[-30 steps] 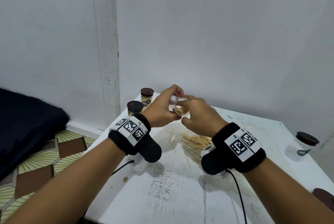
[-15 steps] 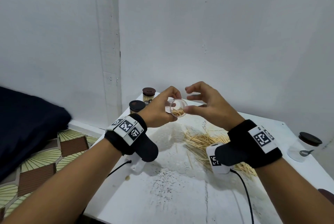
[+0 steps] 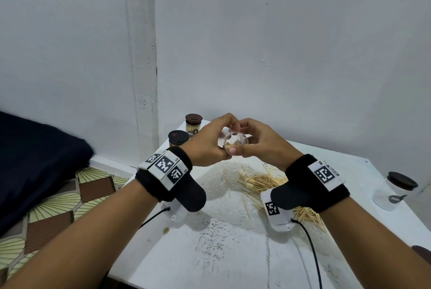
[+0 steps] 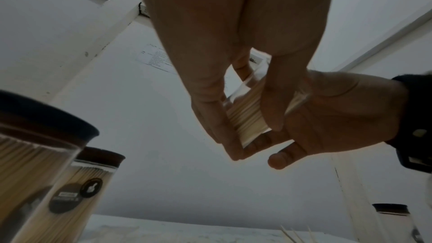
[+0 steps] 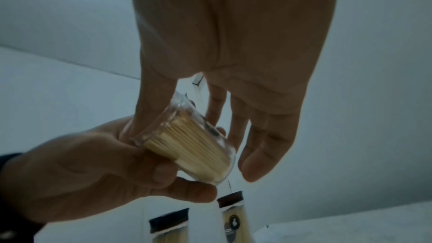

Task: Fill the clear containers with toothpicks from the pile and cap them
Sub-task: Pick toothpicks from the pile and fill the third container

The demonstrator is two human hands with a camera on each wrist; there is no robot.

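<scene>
The left hand [image 3: 207, 146] grips the clear container [image 3: 234, 143], tilted and uncapped, just above centre frame over the bench [image 3: 233, 253], while the right hand [image 3: 261, 144] curls its fingers round the rim. If the tilt grows or the grip slips, toothpicks [image 5: 194, 145] could slide out onto the pile [image 3: 263, 181] below. The container looks partly filled with pale sticks packed side by side.

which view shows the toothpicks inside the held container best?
Right wrist: the clear container faces it side-on, the toothpicks packed and unblocked. In the left wrist view the left hand covers part of them. The head view sees only a few tips through the mouth.
</scene>
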